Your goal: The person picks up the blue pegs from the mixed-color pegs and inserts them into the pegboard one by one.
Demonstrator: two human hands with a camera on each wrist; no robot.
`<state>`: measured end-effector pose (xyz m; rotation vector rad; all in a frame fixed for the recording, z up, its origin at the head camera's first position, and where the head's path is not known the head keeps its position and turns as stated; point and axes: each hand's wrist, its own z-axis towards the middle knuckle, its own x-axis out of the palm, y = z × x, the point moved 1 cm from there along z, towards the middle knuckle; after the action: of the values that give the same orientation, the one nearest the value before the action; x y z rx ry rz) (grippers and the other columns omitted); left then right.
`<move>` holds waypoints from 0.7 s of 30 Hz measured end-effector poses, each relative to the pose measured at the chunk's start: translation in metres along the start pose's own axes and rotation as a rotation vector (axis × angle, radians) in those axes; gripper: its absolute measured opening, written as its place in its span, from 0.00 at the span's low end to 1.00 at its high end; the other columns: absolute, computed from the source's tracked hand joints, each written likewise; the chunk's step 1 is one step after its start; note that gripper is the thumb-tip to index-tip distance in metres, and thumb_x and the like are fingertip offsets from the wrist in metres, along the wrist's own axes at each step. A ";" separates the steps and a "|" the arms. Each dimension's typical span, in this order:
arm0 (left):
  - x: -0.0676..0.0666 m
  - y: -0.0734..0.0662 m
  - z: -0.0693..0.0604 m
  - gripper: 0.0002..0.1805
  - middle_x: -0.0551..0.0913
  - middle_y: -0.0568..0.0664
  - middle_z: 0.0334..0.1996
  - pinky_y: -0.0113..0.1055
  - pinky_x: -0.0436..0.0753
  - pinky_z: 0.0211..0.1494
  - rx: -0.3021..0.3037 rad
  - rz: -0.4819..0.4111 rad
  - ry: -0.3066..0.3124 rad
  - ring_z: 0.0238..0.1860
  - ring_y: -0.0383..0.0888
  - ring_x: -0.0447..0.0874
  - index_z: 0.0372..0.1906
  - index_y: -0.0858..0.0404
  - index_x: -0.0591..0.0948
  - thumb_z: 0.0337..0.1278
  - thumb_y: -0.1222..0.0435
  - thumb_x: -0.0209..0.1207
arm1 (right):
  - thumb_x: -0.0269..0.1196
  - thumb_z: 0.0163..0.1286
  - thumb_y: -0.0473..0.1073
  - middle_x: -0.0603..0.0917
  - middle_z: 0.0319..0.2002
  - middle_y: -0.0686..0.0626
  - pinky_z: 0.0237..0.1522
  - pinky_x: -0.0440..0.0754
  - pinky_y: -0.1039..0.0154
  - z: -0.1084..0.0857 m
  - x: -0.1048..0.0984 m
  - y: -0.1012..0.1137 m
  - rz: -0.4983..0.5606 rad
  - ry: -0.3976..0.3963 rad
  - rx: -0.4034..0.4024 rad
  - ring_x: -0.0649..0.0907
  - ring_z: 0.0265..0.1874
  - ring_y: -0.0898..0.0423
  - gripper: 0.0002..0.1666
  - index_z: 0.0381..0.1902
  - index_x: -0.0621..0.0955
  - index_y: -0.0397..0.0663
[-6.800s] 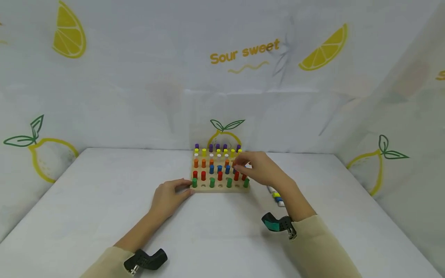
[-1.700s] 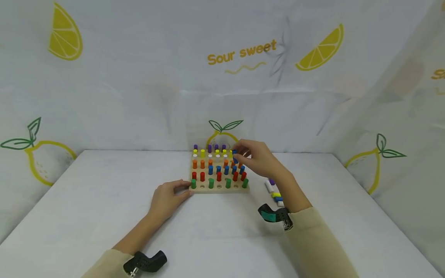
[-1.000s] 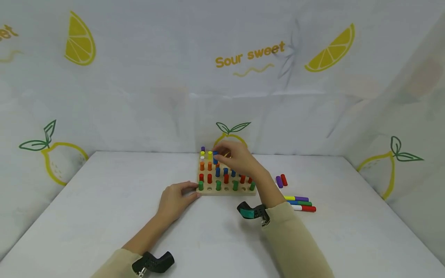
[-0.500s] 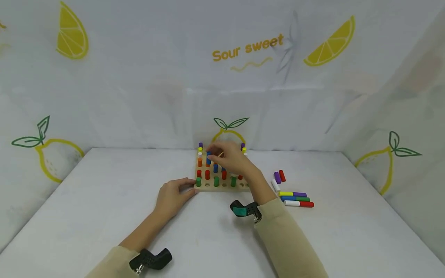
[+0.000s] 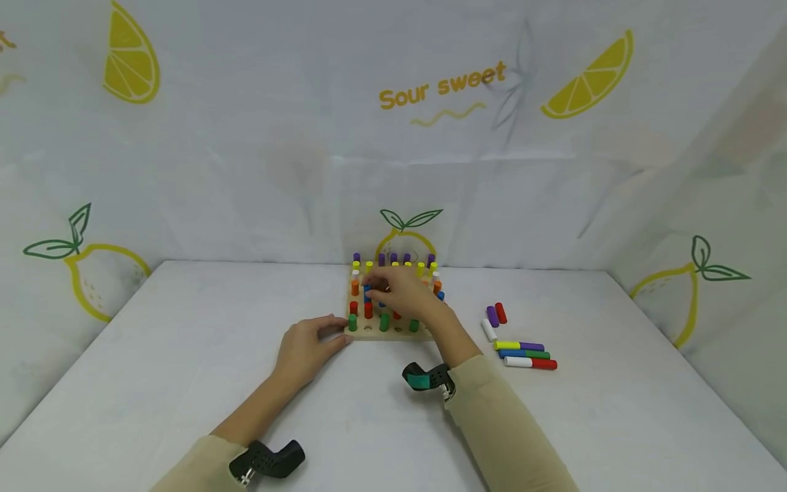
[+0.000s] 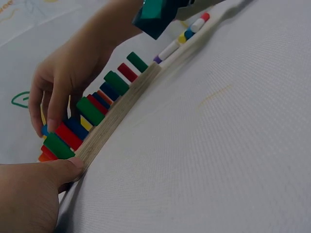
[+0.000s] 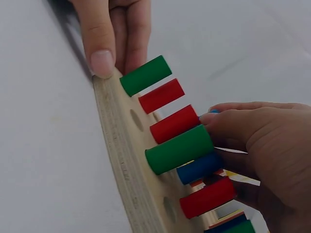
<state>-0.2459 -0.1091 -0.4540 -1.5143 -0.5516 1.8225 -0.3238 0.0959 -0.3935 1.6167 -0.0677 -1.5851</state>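
Observation:
A wooden pegboard (image 5: 376, 336) bears rows of upright coloured pegs, with green pegs (image 5: 384, 321) along the front and purple ones at the back. My left hand (image 5: 307, 352) holds the board's front left corner, its thumb (image 6: 68, 171) against the front edge. Over the left part of the board, my right hand (image 5: 406, 294) pinches a blue peg (image 5: 367, 294) between thumb and fingers. Just behind a red peg (image 5: 368, 310), that blue peg stands roughly upright. Only its blue tip (image 7: 214, 111) shows in the right wrist view; whether it sits in a hole is hidden.
On the white table (image 5: 184, 355), loose pegs lie right of the board: a purple one (image 5: 492, 316), a red one (image 5: 501, 313), a white one (image 5: 488, 330), and several in end-to-end pairs nearer the front. A lemon-print cloth (image 5: 270, 137) hangs behind.
My right hand has carried the blue peg from the board's right side leftward, then lowered it in front of the orange row. The left hand keeps its hold on the corner.

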 end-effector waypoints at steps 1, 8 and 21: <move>0.000 0.000 0.000 0.17 0.90 0.51 0.51 0.53 0.78 0.69 0.000 0.001 0.000 0.65 0.53 0.82 0.51 0.56 0.88 0.56 0.57 0.72 | 0.65 0.72 0.40 0.88 0.43 0.50 0.50 0.87 0.61 0.000 0.001 -0.001 -0.006 0.001 0.001 0.85 0.44 0.56 0.11 0.51 0.84 0.47; 0.000 0.000 0.000 0.17 0.90 0.52 0.52 0.53 0.78 0.69 0.000 -0.003 -0.001 0.64 0.53 0.82 0.50 0.56 0.89 0.56 0.57 0.72 | 0.64 0.73 0.42 0.88 0.44 0.51 0.54 0.87 0.58 0.001 0.006 -0.004 -0.014 -0.012 0.045 0.86 0.45 0.57 0.10 0.50 0.84 0.49; 0.000 -0.001 0.000 0.17 0.90 0.51 0.51 0.53 0.78 0.69 0.005 -0.001 -0.002 0.64 0.53 0.82 0.50 0.56 0.89 0.56 0.58 0.72 | 0.64 0.73 0.43 0.87 0.43 0.53 0.53 0.86 0.60 0.000 0.008 -0.002 -0.029 -0.020 0.098 0.83 0.43 0.58 0.10 0.50 0.84 0.51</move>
<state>-0.2453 -0.1086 -0.4529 -1.5083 -0.5478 1.8238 -0.3231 0.0926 -0.4013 1.6838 -0.1354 -1.6426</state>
